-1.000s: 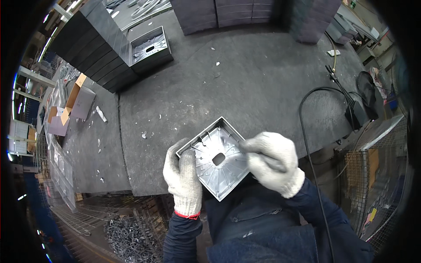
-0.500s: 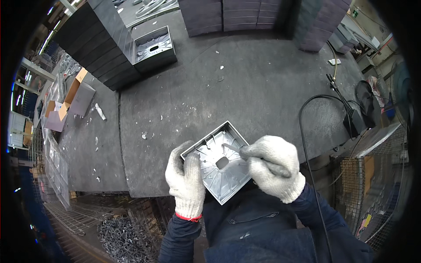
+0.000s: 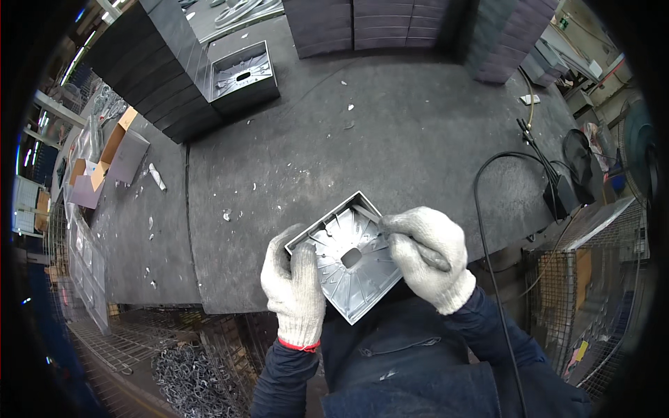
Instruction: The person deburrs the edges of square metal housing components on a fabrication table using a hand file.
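Observation:
A shallow square metal housing (image 3: 359, 289) with raised ribs and a hole in its middle is tilted up in front of me, open side toward me. My left hand (image 3: 296, 285), in a white knit glove, is closed on its left corner, thumb inside the wall. My right hand (image 3: 433, 258), gloved too, pinches a thin grey flat tool (image 3: 365, 212), perhaps a file or scraper. Its tip reaches inside the housing near the top corner. The rest of the tool is hidden in the glove.
Dark stacked housings stand at the back left, with a single square housing (image 3: 242, 73) beside them. More stacks (image 3: 387, 28) line the back. A black cable (image 3: 481, 209) hangs at the right. Small scraps dot the dark table (image 3: 300, 139). Below left lies a heap of metal bits (image 3: 195, 383).
The tool in my right hand has moved up from the ribs toward the housing's top corner. My right hand has shifted slightly up and left; my left hand's hold is unchanged.

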Motion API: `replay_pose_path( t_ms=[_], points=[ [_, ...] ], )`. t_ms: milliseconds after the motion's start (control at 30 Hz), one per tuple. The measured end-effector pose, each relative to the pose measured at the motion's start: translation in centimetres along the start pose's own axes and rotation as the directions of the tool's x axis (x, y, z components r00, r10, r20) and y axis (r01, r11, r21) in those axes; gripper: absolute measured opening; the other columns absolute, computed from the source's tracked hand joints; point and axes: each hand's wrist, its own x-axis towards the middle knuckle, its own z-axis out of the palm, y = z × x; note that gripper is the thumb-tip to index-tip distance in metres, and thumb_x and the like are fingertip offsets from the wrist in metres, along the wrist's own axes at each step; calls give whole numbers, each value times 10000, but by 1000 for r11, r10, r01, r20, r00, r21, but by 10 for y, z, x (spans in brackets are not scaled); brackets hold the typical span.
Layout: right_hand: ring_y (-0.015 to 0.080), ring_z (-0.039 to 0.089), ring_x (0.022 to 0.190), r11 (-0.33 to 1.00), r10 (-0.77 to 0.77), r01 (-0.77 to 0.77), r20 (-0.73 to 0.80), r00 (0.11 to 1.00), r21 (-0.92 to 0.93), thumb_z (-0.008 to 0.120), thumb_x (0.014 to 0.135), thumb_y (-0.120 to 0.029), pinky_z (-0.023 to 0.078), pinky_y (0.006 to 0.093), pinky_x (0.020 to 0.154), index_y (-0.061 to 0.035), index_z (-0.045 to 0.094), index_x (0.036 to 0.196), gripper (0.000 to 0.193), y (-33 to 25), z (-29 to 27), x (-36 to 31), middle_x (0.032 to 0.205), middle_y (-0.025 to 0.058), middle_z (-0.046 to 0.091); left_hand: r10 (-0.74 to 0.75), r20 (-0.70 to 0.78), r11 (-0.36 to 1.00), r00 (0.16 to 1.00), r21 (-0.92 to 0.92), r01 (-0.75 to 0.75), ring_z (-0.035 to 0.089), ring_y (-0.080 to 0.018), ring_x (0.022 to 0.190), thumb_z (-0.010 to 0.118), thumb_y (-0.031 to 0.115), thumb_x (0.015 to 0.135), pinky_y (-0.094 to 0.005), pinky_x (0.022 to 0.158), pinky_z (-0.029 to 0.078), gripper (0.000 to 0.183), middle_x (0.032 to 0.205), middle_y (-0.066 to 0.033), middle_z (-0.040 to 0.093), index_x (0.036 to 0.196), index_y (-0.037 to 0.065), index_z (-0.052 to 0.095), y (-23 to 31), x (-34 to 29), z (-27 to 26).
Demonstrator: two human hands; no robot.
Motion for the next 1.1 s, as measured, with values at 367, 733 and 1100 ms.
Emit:
replay_pose_path(
  t_ms=[367, 733, 1100],
  points=[
    [222, 795, 817, 884, 360, -332, -26, 932, 330, 705, 989, 4, 624, 339, 744, 85, 790, 1060, 137, 3, -1, -17, 902, 166, 807, -7, -28, 1000, 1000, 7, 7, 692, -191, 1116, 665, 96, 1084, -351, 1007, 559, 322, 1217, -156, 750, 1358, -73, 686, 3, -1, 3],
    [237, 791, 860, 858, 368, -355, 37, 929, 371, 732, 1012, -81, 615, 360, 789, 52, 803, 1071, 161, 9, -2, -17, 926, 148, 805, 26, -32, 998, 999, 64, -24, 698, -198, 1135, 655, 81, 1083, -353, 1027, 555, 310, 1220, -151, 759, 1348, -77, 682, 2, -2, 3],
    [292, 782, 709, 997, -38, 44, 102, 994, -58, 787, 842, 10, 603, 408, 642, 11, 804, 990, 148, -18, -40, -28, 801, 142, 773, -11, -82, 998, 997, 59, 16, 704, -200, 1115, 649, 61, 1067, -353, 1017, 564, 294, 1202, -155, 761, 1319, -84, 693, 3, -5, 5]
  ],
)
